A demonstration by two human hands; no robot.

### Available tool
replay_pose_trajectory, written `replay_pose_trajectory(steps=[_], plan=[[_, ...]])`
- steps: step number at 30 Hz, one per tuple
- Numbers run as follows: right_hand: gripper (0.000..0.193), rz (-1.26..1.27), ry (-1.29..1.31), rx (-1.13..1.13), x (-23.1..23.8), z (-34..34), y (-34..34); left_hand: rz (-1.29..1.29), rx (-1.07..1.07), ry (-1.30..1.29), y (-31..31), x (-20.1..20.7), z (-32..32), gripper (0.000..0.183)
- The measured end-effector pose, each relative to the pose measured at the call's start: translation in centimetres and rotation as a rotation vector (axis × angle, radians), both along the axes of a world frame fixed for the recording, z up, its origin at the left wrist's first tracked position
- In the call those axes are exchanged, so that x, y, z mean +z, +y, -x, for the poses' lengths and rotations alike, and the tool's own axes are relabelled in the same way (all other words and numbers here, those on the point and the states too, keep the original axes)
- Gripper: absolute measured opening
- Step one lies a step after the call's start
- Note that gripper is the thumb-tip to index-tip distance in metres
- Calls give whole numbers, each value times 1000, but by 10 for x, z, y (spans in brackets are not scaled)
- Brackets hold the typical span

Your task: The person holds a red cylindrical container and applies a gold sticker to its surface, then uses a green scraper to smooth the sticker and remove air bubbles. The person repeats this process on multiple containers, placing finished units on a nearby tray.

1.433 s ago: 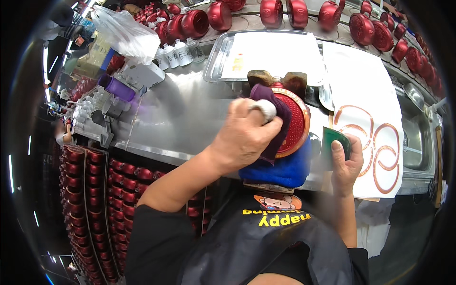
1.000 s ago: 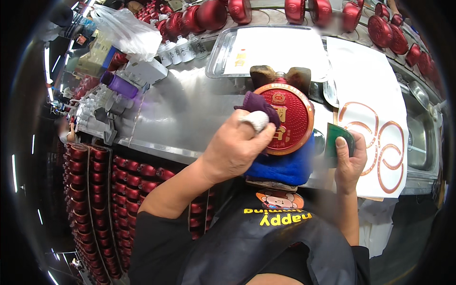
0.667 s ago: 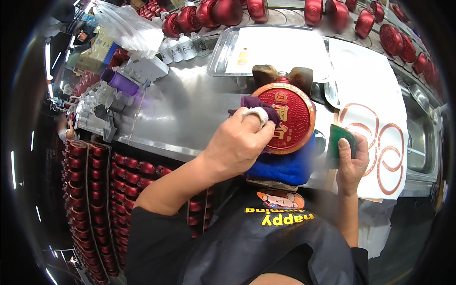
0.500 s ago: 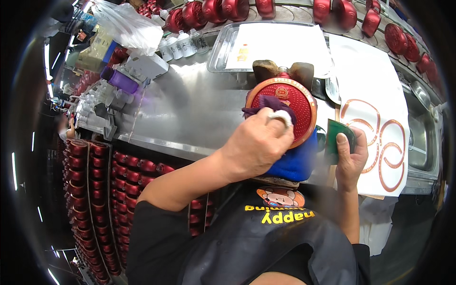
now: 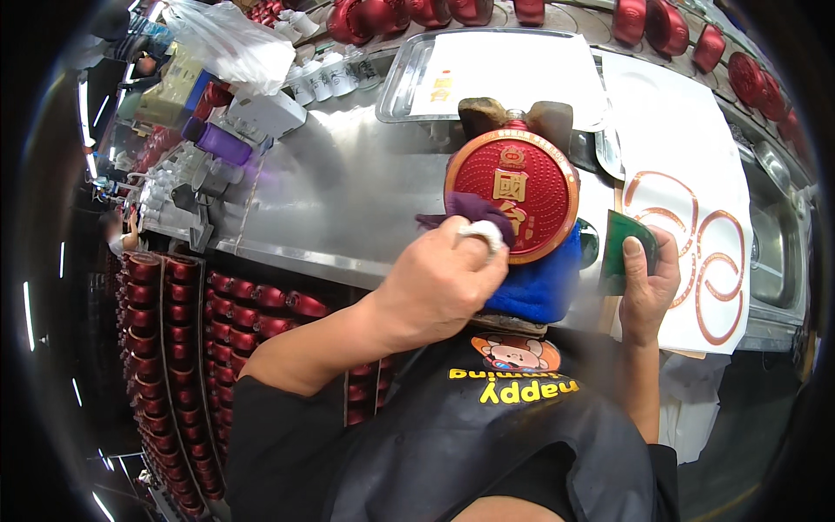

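A round flat red bottle with a gold rim and gold markings stands upright at the near edge of a steel counter, resting on a blue cloth. My left hand presses a dark purple cloth against the bottle's lower left face; one finger is wrapped in white tape. My right hand grips a small green scraper-like card just right of the bottle, over a white sheet with orange rings.
A steel tray lined with white paper lies behind the bottle. Several red bottles line the counter's back edge and fill racks below on the left. A plastic bag, white cups and a purple container crowd the left.
My left hand has swept the purple cloth across the bottle's face, from its left side over the centre and down to the lower left. The right hand has stayed put.
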State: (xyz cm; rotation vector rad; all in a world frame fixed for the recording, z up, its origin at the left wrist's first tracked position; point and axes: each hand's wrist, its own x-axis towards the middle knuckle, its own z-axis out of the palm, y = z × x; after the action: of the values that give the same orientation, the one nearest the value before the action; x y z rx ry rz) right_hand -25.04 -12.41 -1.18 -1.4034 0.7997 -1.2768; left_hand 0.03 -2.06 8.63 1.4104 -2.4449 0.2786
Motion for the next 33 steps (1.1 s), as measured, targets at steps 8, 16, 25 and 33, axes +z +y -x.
replay_pose_trajectory(steps=[8,16,25,33], plan=[[22,17,26,-48,0,-4,-1,-9,6,44,-1,1,-1,18],[21,64,102,-28,3,-2,-3,59,183,124,-6,1,-14,30],[20,-7,65,-5,-7,-8,-11,92,64,155,-64,5,-13,25],[19,67,191,31,18,14,-28,14,360,203,-17,7,-49,20]])
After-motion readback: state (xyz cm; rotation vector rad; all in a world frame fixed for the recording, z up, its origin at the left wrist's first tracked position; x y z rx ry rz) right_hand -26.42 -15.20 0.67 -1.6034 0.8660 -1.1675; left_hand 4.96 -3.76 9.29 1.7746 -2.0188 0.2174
